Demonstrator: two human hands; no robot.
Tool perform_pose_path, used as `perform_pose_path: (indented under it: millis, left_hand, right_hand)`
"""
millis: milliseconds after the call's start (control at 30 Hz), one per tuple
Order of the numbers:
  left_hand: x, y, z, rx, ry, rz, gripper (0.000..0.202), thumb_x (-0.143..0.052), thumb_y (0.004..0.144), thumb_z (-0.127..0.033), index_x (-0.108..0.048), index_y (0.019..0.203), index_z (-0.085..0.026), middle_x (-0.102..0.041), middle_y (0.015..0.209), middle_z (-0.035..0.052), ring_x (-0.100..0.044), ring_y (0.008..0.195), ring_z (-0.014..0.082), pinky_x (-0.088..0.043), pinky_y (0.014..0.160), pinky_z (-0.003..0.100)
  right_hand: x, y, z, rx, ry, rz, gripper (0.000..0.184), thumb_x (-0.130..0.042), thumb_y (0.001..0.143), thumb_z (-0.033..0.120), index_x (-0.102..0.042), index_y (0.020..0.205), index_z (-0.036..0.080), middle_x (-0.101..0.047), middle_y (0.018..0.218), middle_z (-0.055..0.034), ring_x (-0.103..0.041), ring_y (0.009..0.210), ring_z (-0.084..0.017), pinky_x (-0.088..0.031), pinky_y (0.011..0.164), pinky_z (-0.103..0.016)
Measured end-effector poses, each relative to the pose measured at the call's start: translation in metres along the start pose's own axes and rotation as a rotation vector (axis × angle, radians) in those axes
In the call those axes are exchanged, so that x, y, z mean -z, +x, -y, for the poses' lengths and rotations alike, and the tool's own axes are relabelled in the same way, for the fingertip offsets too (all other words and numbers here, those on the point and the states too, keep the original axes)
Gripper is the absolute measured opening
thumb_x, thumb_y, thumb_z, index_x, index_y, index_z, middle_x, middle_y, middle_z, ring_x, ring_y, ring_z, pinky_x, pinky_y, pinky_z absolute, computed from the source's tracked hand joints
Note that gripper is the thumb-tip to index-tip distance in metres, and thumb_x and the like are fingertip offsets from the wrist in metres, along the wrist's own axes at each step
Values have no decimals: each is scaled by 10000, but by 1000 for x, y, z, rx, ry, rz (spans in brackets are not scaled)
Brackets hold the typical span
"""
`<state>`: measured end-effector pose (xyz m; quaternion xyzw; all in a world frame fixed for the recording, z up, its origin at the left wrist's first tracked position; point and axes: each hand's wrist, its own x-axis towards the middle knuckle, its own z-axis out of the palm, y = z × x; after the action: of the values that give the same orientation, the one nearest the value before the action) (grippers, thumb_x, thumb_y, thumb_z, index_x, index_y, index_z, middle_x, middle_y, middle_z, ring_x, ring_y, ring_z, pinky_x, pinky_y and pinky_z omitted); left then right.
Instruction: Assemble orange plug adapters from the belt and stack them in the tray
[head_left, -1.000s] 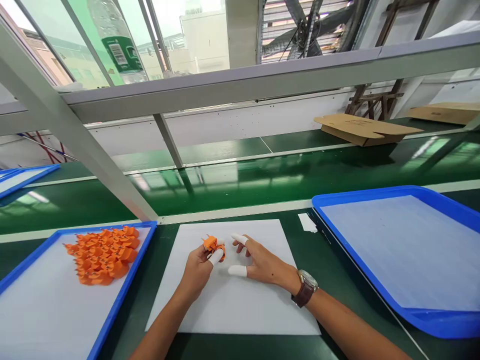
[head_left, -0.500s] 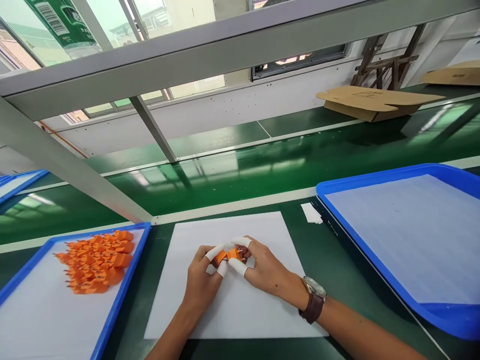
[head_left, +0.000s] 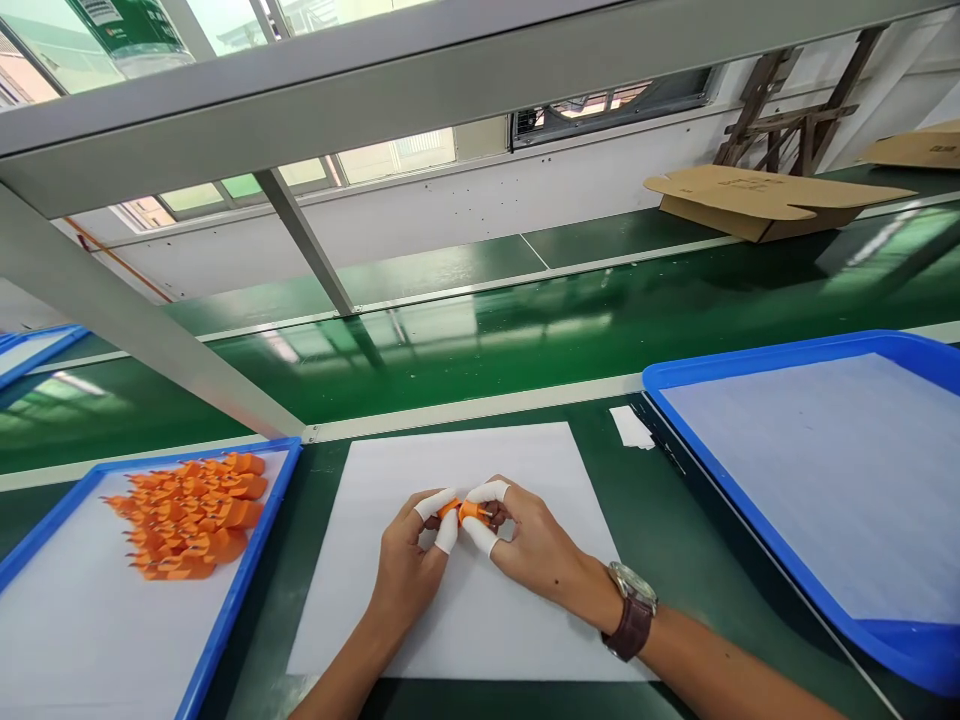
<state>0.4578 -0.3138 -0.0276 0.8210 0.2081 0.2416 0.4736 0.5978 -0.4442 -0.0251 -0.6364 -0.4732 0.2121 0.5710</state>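
Observation:
Over a white sheet (head_left: 450,620), both hands meet at a small orange part (head_left: 472,511) that has thin metal pins sticking out on its right. My left hand (head_left: 405,565) pinches its left end between thumb and forefinger. The thumb and forefinger of my right hand (head_left: 540,540) close on the right end. White finger cots cover these fingertips and hide much of the part, so I cannot tell whether it is one piece or two. Many similar orange parts (head_left: 191,515) lie in rows in the left blue tray (head_left: 232,600).
A larger blue tray (head_left: 742,525) lined with white paper lies at the right. Beside it is a scrap of white paper (head_left: 632,427). A grey metal frame (head_left: 315,110) crosses above the bench. Behind, an open cardboard box (head_left: 772,200) rests on the far green surface.
The hands stay pinched on the orange part, which has turned slightly, with less orange showing at the left fingertips. The camera view has shifted a little.

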Motion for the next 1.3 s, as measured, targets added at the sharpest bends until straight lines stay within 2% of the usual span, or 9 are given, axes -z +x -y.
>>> perform_pose_path:
  millis: [67, 133, 267, 333, 433, 567, 667, 900, 1300]
  left_hand:
    - [-1, 0, 1, -8, 36, -36, 246, -593, 931, -232, -681, 1157, -271, -698, 1136, 57, -673, 891, 181, -593, 743, 338]
    - [1, 0, 1, -9, 42, -22, 241, -584, 935, -231, -680, 1153, -270, -699, 1114, 54, -667, 858, 170, -597, 733, 334]
    - [9, 2, 0, -40, 35, 142, 393, -619, 936, -278, -596, 1327, -305, -634, 1271, 67, -672, 1024, 200, -624, 843, 366]
    - [11, 2, 1, -88, 105, 172, 445, -641, 929, -298, -563, 1366, -322, -623, 1279, 63, -684, 968, 187, -633, 832, 372]
    - [9, 1, 4, -192, 260, 99, 382, -624, 949, -323, -584, 1328, -309, -657, 1166, 53, -671, 785, 150, -636, 748, 364]
    - [5, 0, 9, -272, 330, 53, 359, -620, 958, -319, -571, 1313, -293, -654, 1104, 53, -643, 728, 135, -624, 696, 342]
    - [4, -1, 13, -290, 345, 53, 380, -627, 954, -273, -550, 1324, -304, -635, 1094, 45, -628, 735, 128, -619, 682, 325]
    - [-1, -3, 16, -316, 380, 6, 383, -618, 947, -199, -544, 1311, -292, -630, 1094, 49, -636, 738, 129, -624, 666, 308]
    - [-6, -1, 17, -296, 328, -35, 438, -630, 917, -111, -570, 1312, -292, -638, 1100, 63, -685, 905, 185, -632, 700, 311]
  right_hand:
    - [-3, -2, 1, 22, 11, 14, 151, -582, 917, 203, -597, 1060, 250, -639, 986, -29, -590, 758, -155, -528, 690, -325]
    - [-3, -2, -1, 2, 7, 14, 149, -583, 914, 197, -600, 1053, 248, -636, 984, -26, -596, 763, -154, -527, 693, -323]
    - [0, 3, -9, -65, -28, -10, 144, -587, 912, 197, -617, 1046, 240, -628, 943, -20, -611, 770, -159, -529, 689, -320]
    - [3, 4, -11, -52, -58, -7, 163, -579, 919, 195, -619, 1071, 237, -623, 943, -23, -610, 766, -162, -528, 682, -323]
    - [7, 4, -8, 12, -102, 29, 200, -544, 944, 185, -612, 1123, 242, -616, 973, -33, -603, 757, -161, -531, 679, -327]
    - [8, 0, 1, 67, -166, 102, 245, -516, 952, 151, -595, 1163, 250, -622, 1022, -49, -594, 764, -170, -536, 688, -341]
    - [7, -2, 1, 60, -189, 144, 251, -510, 947, 136, -591, 1154, 253, -622, 1033, -50, -587, 760, -172, -537, 693, -347]
    - [2, 0, -7, 32, -129, 97, 243, -537, 940, 143, -602, 1141, 264, -629, 1012, -45, -581, 770, -173, -511, 664, -326]
    - [4, 8, -8, -34, 0, 140, 187, -577, 977, 204, -626, 1141, 279, -650, 1051, -49, -614, 824, -171, -535, 706, -323]
